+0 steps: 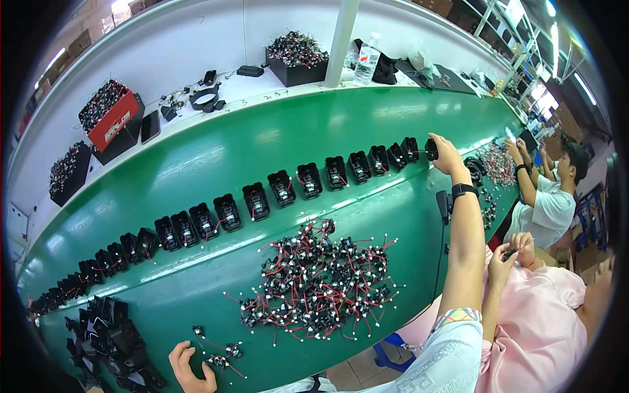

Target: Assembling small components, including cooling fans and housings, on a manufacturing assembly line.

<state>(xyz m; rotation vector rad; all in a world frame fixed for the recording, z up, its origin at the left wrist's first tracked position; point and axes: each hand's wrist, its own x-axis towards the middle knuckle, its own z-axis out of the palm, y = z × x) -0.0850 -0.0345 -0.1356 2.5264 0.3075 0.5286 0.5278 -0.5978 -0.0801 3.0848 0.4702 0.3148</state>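
My right hand point(448, 159), with a dark band on its wrist, reaches far out to the right end of a long row of black plastic housings point(308, 180). Its fingers are closed on one black housing point(431, 150), just beside the last one standing in the row. At the table's near edge my left hand point(189, 371) rests with fingers bent and apart, nothing visible in it. Beside it lie a few small black parts with red wires point(226, 354). A large heap of the same wired parts point(321, 281) spreads over the green table between my hands.
Black plastic pieces point(108, 340) are piled at the near left. Boxes heaped with small parts point(298, 69) stand on the white shelf, with a water bottle point(367, 60) and a phone point(150, 126). A person in pink point(534, 308) sits close on my right; others work beyond.
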